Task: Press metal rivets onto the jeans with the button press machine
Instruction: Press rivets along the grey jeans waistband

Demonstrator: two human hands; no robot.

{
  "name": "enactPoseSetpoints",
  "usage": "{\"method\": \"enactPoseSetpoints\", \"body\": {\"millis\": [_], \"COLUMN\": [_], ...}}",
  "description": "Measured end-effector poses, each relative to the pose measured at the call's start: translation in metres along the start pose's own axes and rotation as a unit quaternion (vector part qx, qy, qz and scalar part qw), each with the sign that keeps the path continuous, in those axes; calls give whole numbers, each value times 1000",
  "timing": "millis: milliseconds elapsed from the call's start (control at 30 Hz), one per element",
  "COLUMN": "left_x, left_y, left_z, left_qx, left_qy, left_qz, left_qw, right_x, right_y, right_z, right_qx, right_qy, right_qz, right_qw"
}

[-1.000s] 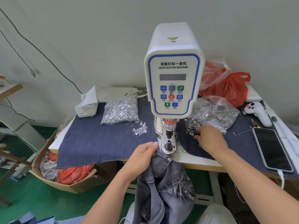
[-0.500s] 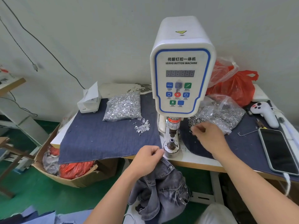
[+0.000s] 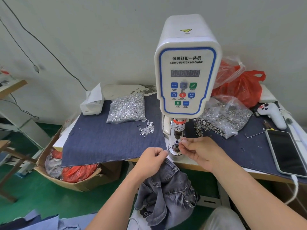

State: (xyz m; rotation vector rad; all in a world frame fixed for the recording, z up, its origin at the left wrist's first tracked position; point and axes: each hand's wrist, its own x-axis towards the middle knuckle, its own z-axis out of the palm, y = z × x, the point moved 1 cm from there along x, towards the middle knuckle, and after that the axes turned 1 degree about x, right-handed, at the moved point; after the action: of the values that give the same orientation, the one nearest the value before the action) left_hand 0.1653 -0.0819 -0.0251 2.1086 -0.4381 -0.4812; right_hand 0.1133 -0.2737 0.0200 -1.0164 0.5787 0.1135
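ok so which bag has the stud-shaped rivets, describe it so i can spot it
Start at the white button machine. Left of it, on the blue denim cloth, lies a clear bag of shiny tack-like studs. The bag right of the machine holds ring-shaped pieces instead.

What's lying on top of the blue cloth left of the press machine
On the blue cloth lie a clear bag of silver rivets and a small loose heap of rivets beside it. A white box sits at its far corner. The tabletop beneath is covered.

White work table [image 3: 191, 163], denim cloths [image 3: 113, 143] spread across it, button press machine [image 3: 186, 77] at centre, bags of rivets [image 3: 126, 108], phone [image 3: 285, 153], tissue box [image 3: 92, 103], red bag [image 3: 240, 88].
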Motion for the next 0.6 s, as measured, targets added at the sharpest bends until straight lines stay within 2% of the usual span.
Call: {"method": "enactPoseSetpoints", "body": {"millis": [200, 333, 400, 467, 500, 533, 567, 600], "left_x": [0, 0, -2, -4, -3, -3, -3, -2], "left_y": [0, 0, 5, 6, 5, 3, 3, 2], "left_z": [1, 2, 0, -3, -3, -2, -2, -2], "left_qx": [0, -5, -6, -2, 1, 3, 4, 4], "left_qy": [4, -7, -6, -6, -6, -8, -7, -5], "left_qz": [0, -12, -15, -15, -12, -9, -6, -5], "left_qw": [1000, 1000, 1000, 1000, 1000, 1000, 1000, 1000], "right_x": [-2, 0, 1, -2, 0, 3, 7, 12], "right_y": [-2, 2, 4, 3, -1, -9, -18, -27], "right_z": [6, 7, 6, 0, -10, -21, -32, -42], "right_qx": [31, 81, 45, -38, -141, -295, -453, -577], "right_qy": [-22, 19, 41, 64, 104, 164, 212, 241], "right_qz": [41, 14, -14, -59, -117, -190, -251, -274], "right_qw": [998, 996, 998, 995, 977, 922, 828, 730]}}
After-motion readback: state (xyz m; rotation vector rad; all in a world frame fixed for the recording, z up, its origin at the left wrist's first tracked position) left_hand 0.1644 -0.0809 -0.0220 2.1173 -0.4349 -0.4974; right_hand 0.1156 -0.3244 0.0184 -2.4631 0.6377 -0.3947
